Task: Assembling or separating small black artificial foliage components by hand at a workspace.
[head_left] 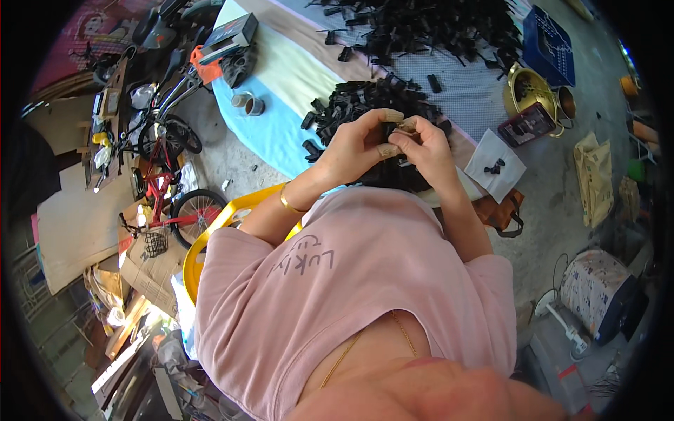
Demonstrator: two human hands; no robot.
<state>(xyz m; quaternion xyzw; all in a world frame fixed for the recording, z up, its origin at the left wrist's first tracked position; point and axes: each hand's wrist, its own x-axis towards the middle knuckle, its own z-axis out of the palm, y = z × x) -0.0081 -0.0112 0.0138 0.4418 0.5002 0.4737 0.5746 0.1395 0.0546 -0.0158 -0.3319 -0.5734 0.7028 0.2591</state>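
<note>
Over the near edge of a cloth-covered table, my left hand (359,146) and my right hand (427,149) meet, fingertips almost together. Between them is a small black plastic part (390,130), mostly covered by fingers, so its exact kind does not show. Left thumb and fingers curl round it, while the right thumb and forefinger pinch at its right side. Light coverings wrap some fingertips. Just beyond lies a heap of similar black plastic parts (351,102). Right of my hands, a white paper sheet (503,149) carries several small dark pieces (494,167).
A larger black heap (449,28) spreads across the striped cloth (281,59). At right stand a gold-coloured pot (518,90), a dark red box (526,125) and a blue basket (547,49). Two cups (254,107) sit at left. Bicycles (165,179) stand beyond the yellow chair (193,259).
</note>
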